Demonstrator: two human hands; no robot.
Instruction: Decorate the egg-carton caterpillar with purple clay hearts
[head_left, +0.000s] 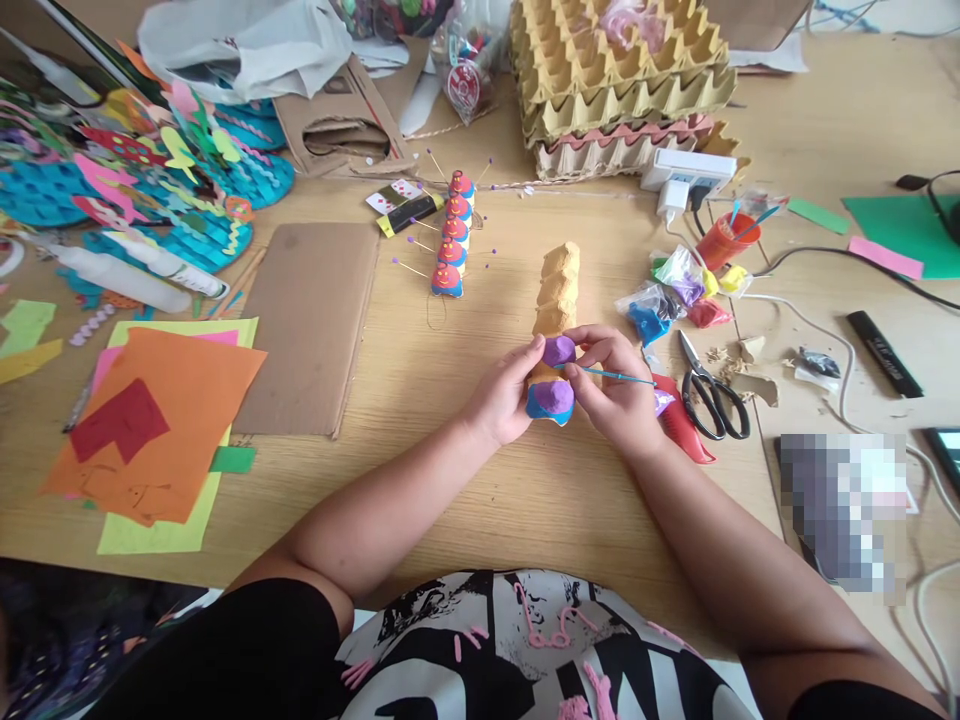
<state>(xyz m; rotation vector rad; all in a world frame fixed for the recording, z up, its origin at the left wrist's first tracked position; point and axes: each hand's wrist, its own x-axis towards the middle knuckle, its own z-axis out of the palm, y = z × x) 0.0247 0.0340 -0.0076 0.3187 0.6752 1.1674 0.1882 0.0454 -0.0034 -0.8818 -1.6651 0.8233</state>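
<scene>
While the left hand (504, 392) clasps the egg-carton strip (556, 300), the right hand (619, 385) pinches a thin stick (626, 376), its tip hidden by purple clay (559, 350).

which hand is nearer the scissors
Right. The right hand is beside the scissors, just left of them in view, holding a thin stick. The left hand is farther off, beyond the egg carton strip.

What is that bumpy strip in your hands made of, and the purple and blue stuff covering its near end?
The strip looks like moulded paper pulp, cut from an egg tray: matte tan, rough, domed cups like the stacked trays. The purple and blue covering seems to be soft modelling clay: smooth, matte, pressed on; it might be foam clay.
</scene>
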